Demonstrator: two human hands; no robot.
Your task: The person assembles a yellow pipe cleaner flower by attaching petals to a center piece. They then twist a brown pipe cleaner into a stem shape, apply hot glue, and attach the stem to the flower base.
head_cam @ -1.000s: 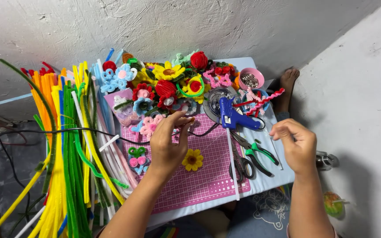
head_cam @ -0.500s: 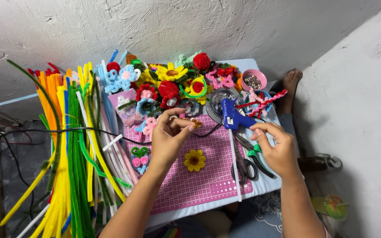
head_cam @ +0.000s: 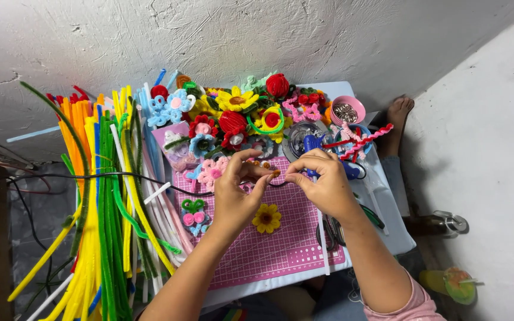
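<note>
Pinching a small orange piece between both hands, left hand and right hand each keep a closed grip above the pink mat, the piece unfinished beside a finished yellow flower.

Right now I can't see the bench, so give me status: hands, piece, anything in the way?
Left hand and right hand both pinching a small brown piece over the pink cutting mat. Yellow flower lies below. Black cable crosses the mat's left edge.
</note>
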